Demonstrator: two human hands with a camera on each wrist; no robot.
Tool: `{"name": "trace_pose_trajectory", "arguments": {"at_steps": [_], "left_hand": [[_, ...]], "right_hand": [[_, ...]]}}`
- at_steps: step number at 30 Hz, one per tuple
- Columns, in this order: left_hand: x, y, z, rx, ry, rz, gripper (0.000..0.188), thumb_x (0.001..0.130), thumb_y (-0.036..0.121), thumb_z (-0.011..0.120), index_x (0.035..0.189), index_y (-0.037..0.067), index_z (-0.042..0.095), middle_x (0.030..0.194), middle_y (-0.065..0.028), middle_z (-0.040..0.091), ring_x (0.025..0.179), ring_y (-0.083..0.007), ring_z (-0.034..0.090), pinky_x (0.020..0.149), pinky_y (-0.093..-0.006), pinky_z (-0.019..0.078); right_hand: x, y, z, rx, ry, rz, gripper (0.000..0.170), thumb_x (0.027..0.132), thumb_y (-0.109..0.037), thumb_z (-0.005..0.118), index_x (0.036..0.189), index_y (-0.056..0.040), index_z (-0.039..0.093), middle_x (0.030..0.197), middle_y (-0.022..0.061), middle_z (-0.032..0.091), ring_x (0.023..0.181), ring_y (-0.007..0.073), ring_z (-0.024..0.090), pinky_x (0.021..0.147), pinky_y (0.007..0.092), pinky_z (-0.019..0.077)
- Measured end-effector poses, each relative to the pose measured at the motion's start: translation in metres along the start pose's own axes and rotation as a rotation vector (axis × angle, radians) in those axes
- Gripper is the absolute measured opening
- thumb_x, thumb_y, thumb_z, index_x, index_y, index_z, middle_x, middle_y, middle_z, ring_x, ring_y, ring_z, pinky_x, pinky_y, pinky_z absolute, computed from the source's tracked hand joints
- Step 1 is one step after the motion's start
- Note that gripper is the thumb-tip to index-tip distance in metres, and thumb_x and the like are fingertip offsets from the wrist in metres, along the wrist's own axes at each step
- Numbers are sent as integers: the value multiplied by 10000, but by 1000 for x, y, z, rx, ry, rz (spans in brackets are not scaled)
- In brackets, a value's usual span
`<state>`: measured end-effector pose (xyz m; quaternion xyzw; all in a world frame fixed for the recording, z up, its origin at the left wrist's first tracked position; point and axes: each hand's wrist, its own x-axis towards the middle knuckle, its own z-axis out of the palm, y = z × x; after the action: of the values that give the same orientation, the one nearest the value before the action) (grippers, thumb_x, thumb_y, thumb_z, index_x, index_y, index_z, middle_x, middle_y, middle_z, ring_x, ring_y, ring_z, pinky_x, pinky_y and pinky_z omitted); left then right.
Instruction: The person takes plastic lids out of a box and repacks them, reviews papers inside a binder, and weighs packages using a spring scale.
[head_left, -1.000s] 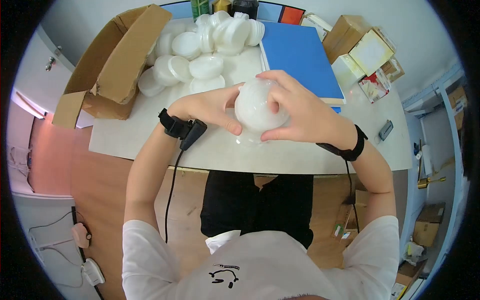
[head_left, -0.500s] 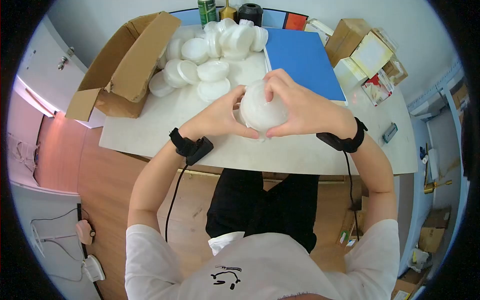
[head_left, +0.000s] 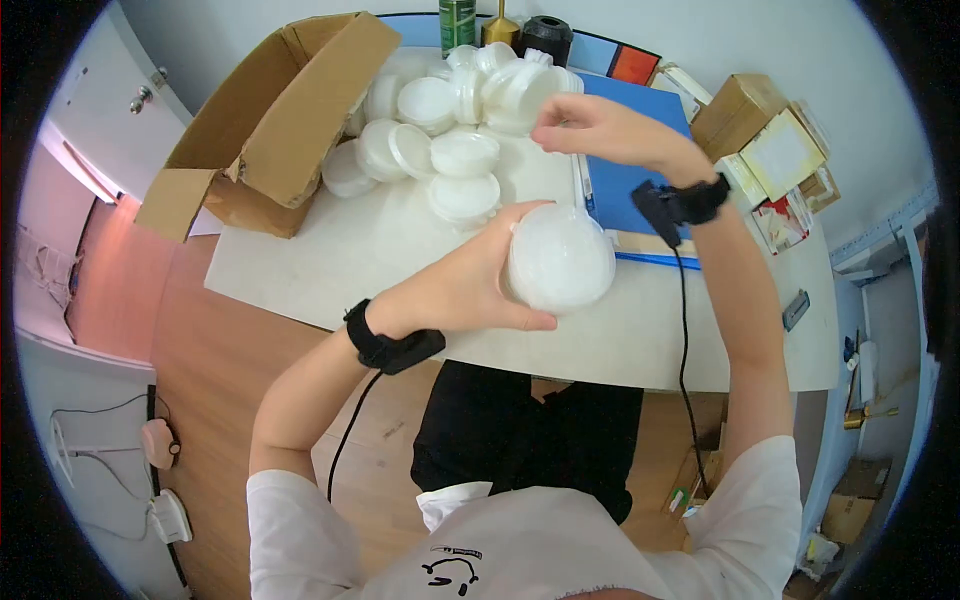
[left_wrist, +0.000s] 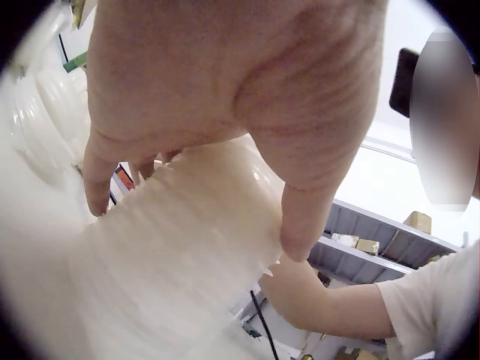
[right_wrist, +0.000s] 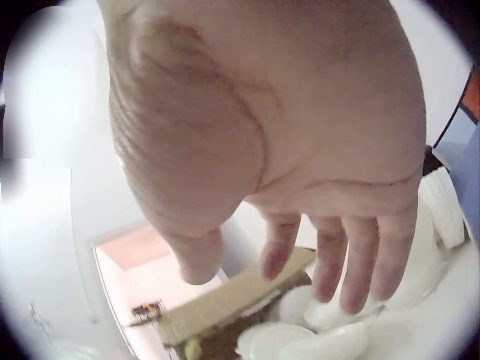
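Observation:
My left hand [head_left: 460, 283] grips a stack of round white plastic lids [head_left: 562, 258] over the front of the table, thumb on the near side and fingers round the far side. In the left wrist view the ridged edges of the stacked lids [left_wrist: 176, 240] show below the palm. The right hand [head_left: 612, 132] is raised over the blue board, away from the stack, its fingers loosely bent around nothing. Close to it lies a pile of similar white lids [head_left: 465, 155], some in stacks, others flat or leaning. In the right wrist view, lids [right_wrist: 315, 341] appear beyond the fingertips.
An open cardboard box [head_left: 265, 150] stands at the table's left, beside the lid pile. A blue board [head_left: 635, 205] lies right of the pile. Small boxes [head_left: 740, 115] crowd the back right corner. A green can [head_left: 457, 25] stands at the back. Cables hang from both wrists.
Both hands held the stack before; the right hand has let go and moved up and away toward the pile. The left hand keeps the stack, which now sits lower and further right in view.

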<state>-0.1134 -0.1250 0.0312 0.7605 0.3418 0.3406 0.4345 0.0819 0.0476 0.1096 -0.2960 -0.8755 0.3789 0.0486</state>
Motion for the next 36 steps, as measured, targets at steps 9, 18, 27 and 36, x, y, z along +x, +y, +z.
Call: {"name": "trace_pose_trajectory", "arguments": {"at_steps": [9,18,27,36], "left_hand": [[-23,7,0,-80,40,-69,1135,723,246,916,1551,26,173,1543,-148,326,1460,-261,292,1208,-420,231],[-18,7,7,-132,94,-123,1131,701,195,920,1547,15,190,1511,-140,371,1435,-251,333,1196,-405,257],[-10,2,17,-119,173,-45,1143,691,209,920,1525,-14,171,1473,-172,393,1404,-306,373,1167,-424,319],[-4,23,23,-289,229,-20,1020,729,236,896,1495,62,245,1434,-161,395,1377,-248,379,1124,-403,349]], "right_hand": [[103,18,64,-295,21,42,769,804,-580,748,1249,10,533,1197,165,612,1098,254,590,911,371,483],[-47,-20,22,323,112,-159,544,832,-271,784,1261,-75,511,1312,62,496,1240,172,463,1036,347,392],[-106,-43,60,-172,66,-345,619,757,-233,853,1251,-80,513,1460,188,379,1323,350,422,1100,396,359],[-48,-4,13,464,-294,-126,563,847,-314,792,1274,-53,535,1335,157,506,1243,279,510,1024,384,435]]}}
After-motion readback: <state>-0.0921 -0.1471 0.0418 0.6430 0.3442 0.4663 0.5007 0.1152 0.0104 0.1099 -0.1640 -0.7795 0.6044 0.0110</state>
